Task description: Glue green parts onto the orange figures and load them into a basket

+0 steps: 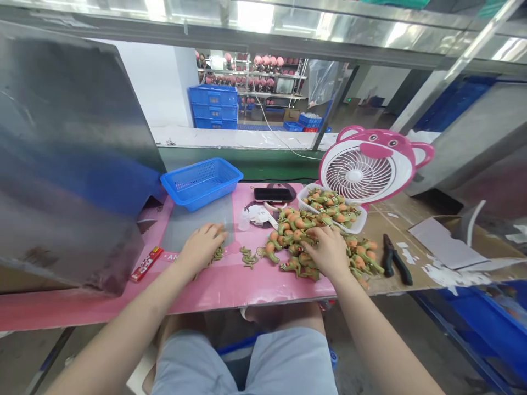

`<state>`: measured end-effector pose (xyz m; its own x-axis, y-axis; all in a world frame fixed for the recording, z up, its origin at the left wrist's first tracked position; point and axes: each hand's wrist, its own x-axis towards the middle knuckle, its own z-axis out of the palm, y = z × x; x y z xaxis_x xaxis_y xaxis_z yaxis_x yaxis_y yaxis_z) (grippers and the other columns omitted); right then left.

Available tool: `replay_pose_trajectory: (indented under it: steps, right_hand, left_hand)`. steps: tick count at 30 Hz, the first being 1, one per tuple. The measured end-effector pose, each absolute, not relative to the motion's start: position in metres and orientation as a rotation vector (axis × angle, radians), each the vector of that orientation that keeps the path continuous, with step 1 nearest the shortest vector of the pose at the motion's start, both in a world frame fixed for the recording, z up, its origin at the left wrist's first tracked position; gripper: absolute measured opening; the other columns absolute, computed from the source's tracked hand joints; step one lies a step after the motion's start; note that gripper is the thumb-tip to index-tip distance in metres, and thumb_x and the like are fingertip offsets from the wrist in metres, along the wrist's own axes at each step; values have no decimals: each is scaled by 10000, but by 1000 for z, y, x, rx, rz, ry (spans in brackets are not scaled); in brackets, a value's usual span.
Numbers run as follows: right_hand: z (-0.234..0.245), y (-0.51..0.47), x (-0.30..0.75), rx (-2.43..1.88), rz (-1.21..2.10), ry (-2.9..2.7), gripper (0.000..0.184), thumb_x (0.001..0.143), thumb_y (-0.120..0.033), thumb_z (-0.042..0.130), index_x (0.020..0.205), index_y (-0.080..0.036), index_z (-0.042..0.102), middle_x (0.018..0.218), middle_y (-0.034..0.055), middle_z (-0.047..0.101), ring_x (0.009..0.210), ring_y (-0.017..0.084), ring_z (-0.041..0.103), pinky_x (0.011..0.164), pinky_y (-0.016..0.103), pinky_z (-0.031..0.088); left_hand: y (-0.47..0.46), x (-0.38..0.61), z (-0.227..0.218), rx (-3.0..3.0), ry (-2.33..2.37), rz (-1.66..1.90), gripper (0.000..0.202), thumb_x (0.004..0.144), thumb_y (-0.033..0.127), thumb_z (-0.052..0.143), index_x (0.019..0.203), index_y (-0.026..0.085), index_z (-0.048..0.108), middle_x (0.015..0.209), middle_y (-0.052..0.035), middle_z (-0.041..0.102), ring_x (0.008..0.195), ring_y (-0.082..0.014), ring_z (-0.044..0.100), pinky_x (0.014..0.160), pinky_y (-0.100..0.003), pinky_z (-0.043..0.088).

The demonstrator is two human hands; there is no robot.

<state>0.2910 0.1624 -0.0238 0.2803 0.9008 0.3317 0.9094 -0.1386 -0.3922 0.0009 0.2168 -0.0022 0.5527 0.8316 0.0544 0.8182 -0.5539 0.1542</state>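
A heap of small green and orange toy figures lies on the pink tabletop. My right hand rests palm down on the heap, its fingers curled among the figures. My left hand lies at the edge of a grey mat, fingers bent over small green pieces. A few more green pieces lie between my hands. A white basket behind the heap holds more figures.
A blue plastic basket stands at the back left. A pink bear-shaped fan is behind the white basket. A black phone, black pliers, a red packet and a metal panel at left surround the work area.
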Motion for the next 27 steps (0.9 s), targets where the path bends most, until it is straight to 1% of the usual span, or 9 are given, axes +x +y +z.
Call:
replay_pose_trajectory:
  steps: [3,6,10,13,16,19,21,24,27]
  right_hand:
    - [-21,156,294,-2017,31,-1533,198,637,-239,600,827,-183,609,878,83,561,900,301,434,730,414,309]
    - [-16,153,285,-1930,122,-1442,251,652,-319,583,854,-170,586,918,101,558,911,308,438,781,485,313]
    - [-13,176,237,-1711,404,-1478,364,701,-317,554,1023,-155,501,1034,86,547,973,208,478,862,370,382]
    - [-21,213,193,-1678,613,-1473,535,712,-237,560,1197,-112,371,1155,129,491,1050,196,467,869,334,401]
    - [-33,247,165,-1744,747,-1450,493,685,-155,593,1139,-79,416,1146,155,480,1097,244,432,913,399,362]
    - [-41,265,155,-1790,854,-1438,291,697,-119,585,970,-89,490,964,96,530,984,228,485,866,430,378]
    - [-41,265,154,-1764,894,-1421,210,716,-134,575,901,-94,485,881,67,524,915,201,501,843,415,390]
    - [-32,242,153,-1601,902,-1411,204,743,-216,551,890,-113,454,895,64,522,898,177,495,849,364,392]
    - [-24,190,154,-1403,905,-1404,284,790,-359,455,968,-141,420,952,68,518,901,161,497,841,313,406]
  left_hand:
    - [250,10,-2,2669,1301,60,289,745,-53,448,903,108,629,1164,-142,543,1120,-277,453,889,-437,391]
    - [269,10,-10,2592,1269,50,262,725,-71,465,879,85,609,1040,-118,590,1011,-231,517,873,-417,398]
    - [278,8,-16,2393,1343,249,186,739,-33,464,843,79,571,937,-84,576,923,-187,521,869,-385,386]
    - [263,8,-13,2173,1424,496,117,811,131,425,803,67,523,858,-110,546,846,-199,508,790,-366,404]
    - [232,8,-7,1928,1404,717,332,856,323,316,964,53,475,891,-125,547,728,-166,495,693,-318,427]
    - [195,9,1,1728,1358,885,545,854,427,238,1237,39,260,921,-109,532,627,-115,461,645,-281,444]
    - [172,10,6,1569,1276,991,625,840,442,288,1309,55,145,885,-79,512,605,-98,450,628,-259,452]
    - [136,13,10,1298,1139,1118,674,781,383,483,1337,127,201,799,-19,486,564,-73,439,583,-217,444]
    - [97,13,5,1043,1131,1127,603,750,299,556,1295,176,328,726,17,476,492,-41,424,509,-170,401]
